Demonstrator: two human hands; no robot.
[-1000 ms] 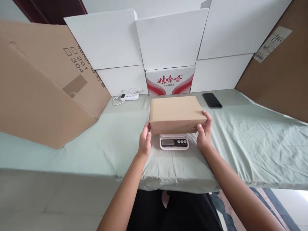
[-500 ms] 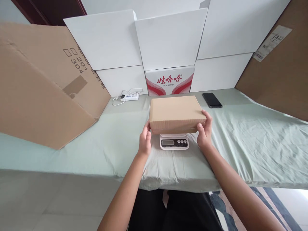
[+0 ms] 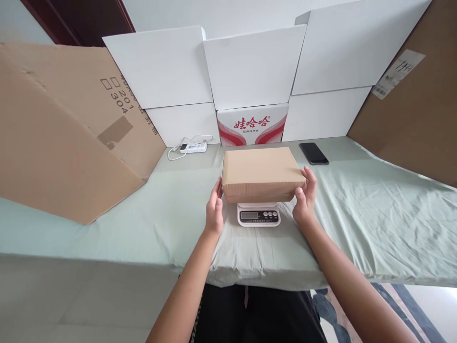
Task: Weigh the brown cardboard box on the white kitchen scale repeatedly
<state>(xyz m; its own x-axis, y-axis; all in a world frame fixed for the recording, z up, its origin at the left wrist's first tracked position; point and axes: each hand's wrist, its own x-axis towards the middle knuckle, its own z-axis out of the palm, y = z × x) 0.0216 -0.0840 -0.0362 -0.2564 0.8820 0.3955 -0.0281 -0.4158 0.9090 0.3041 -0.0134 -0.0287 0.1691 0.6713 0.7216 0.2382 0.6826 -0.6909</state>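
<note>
Brown cardboard box [image 3: 262, 172], flat and closed, sits on top of a small white digital scale [image 3: 258, 214]; only the scale's front panel with display and buttons shows under the box's near edge. Left hand [image 3: 214, 211] is at the box's left near corner, fingers [image 3: 217, 189] straight and held together, palm facing the box side, fingertips at or just off the cardboard; cannot tell if there is real contact. Right hand [image 3: 304, 195] mirrors it at the right near corner, fingers [image 3: 311, 179] extended and loosely together along the right side, thumb near the front edge, touching or almost touching. Neither hand wraps or pinches the box; both are flat and open, and the box lies between the two sets of fingers. Scale is between the wrists, just below the fingertips' level. Everything rests on a table covered in a pale green cloth [image 3: 374, 214], wrinkled to the right of the right fingers. Beyond the right fingers, well apart, a dark phone [image 3: 313, 153] lies face up. Beyond the left fingers, far side, a white power strip [image 3: 193, 146] with a cord. Straight past the box, a red-and-white printed carton [image 3: 253, 125] stands under white box panels [image 3: 250, 66]. Large brown cardboard sheet [image 3: 60, 138] leans far left of the left fingers; another brown board [image 3: 417, 109] far right.
</note>
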